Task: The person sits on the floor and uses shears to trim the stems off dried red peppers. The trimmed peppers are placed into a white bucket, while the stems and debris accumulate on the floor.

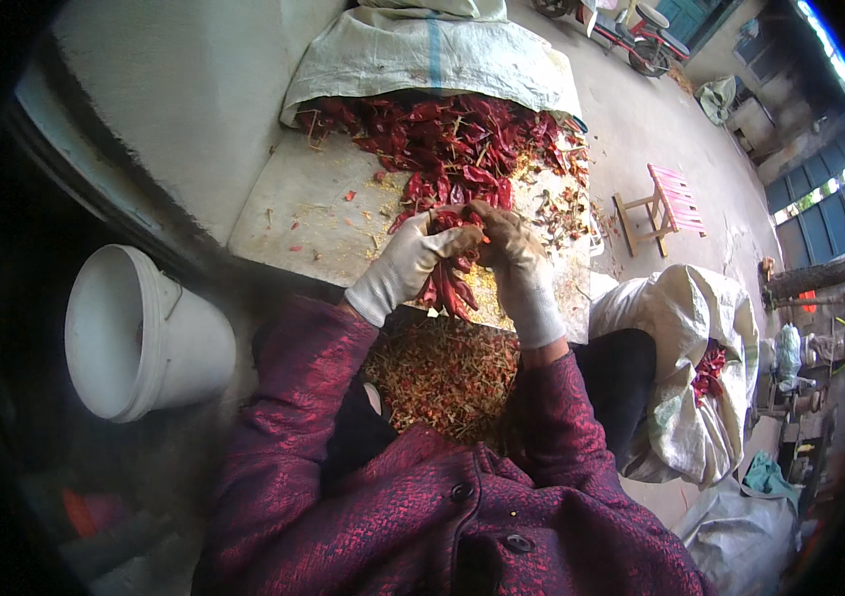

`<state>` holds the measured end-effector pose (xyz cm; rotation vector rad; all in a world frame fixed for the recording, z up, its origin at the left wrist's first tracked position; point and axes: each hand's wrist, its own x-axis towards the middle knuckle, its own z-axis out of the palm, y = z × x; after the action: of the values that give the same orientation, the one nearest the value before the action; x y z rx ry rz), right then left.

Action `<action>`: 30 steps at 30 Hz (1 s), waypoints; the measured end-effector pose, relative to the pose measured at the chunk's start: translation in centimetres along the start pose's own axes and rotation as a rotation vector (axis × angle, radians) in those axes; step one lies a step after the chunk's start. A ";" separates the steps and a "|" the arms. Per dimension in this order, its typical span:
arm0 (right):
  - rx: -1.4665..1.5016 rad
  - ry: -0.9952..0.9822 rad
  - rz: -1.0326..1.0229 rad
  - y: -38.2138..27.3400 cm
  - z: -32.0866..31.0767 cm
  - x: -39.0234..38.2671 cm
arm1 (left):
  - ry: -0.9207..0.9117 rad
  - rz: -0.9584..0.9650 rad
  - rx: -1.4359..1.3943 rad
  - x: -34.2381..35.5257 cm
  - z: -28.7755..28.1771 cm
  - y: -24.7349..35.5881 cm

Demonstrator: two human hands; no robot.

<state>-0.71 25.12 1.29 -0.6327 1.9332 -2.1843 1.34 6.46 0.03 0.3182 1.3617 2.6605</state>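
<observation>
My left hand (411, 260), in a soiled white glove, is closed on some dried red chilies (452, 278) above the board's front edge. My right hand (517, 266), gloved the same way with browned fingertips, grips the same chilies from the other side. Beyond them a pile of dried red chilies (422, 134) spills from under a white woven sack (363, 70) onto the pale board (293, 209), which carries scattered seeds and scraps. Below the board, between my legs, lies a heap of stems and bits (437, 382).
A white bucket (184, 338) sits at my left beside a wall. At my right are an open white sack (681, 328) holding chilies, a pink-slatted folding stool (666, 204) and assorted clutter (810, 377). A red scooter (641, 45) stands at the back.
</observation>
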 end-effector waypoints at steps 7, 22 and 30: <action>0.086 0.136 -0.011 -0.5 1.5 -1.0 | 0.305 0.075 0.073 -3.1 3.2 -2.6; -0.085 -0.014 0.042 -0.8 3.4 -3.9 | 0.212 0.104 -0.015 -7.0 2.6 -3.6; 0.280 0.136 0.257 -0.1 2.3 -4.4 | 0.321 0.145 -0.002 -6.1 2.2 -4.5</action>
<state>4.17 24.76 0.64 -0.1847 1.6138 -2.3163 7.85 9.48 -3.18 -0.0146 1.4711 2.9304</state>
